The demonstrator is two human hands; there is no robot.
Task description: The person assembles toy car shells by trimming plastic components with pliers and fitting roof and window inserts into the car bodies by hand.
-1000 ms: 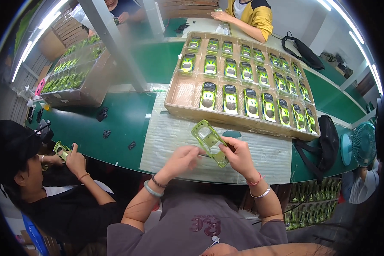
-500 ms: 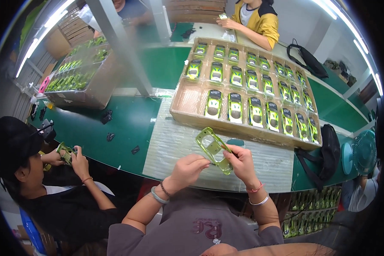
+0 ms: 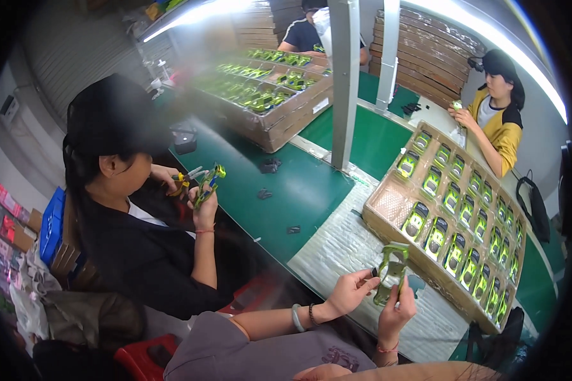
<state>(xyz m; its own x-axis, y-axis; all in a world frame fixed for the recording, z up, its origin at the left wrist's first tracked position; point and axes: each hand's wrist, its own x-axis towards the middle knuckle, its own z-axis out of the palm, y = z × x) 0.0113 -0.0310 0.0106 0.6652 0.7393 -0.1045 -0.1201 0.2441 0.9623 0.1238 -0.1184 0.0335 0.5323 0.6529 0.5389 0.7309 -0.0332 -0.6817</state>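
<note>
Blue crate (image 3: pixel 52 223): set at far left. Red stool (image 3: pixel 147 357): partly seen at the lower edge. Co-worker in black cap (image 3: pixel 115 117): seated at the table's near side; yellow-handled pliers (image 3: pixel 181 185) and a green car body (image 3: pixel 207 188) are held. Green table (image 3: pixel 241 197): small black parts (image 3: pixel 270 166) are scattered on it. Carton (image 3: pixel 289 126): filled with rows of green pieces. Grey post (image 3: pixel 345 89): placed beside the carton. Pale mat (image 3: pixel 324 251): laid on the table. Left hand (image 3: pixel 349 294): fingertips pinched on a small dark piece (image 3: pixel 374 272), its kind not clear. Green car shell (image 3: pixel 395 250): raised above the mat, tilted, its near end gripped by the right hand (image 3: pixel 397 310). Shallow box (image 3: pixel 389 198): green-and-black cars are ranged in its compartments. Person in yellow-and-black jacket (image 3: pixel 507 143): seated beyond the box. Black bag (image 3: pixel 532 209): partly seen at far right.
</note>
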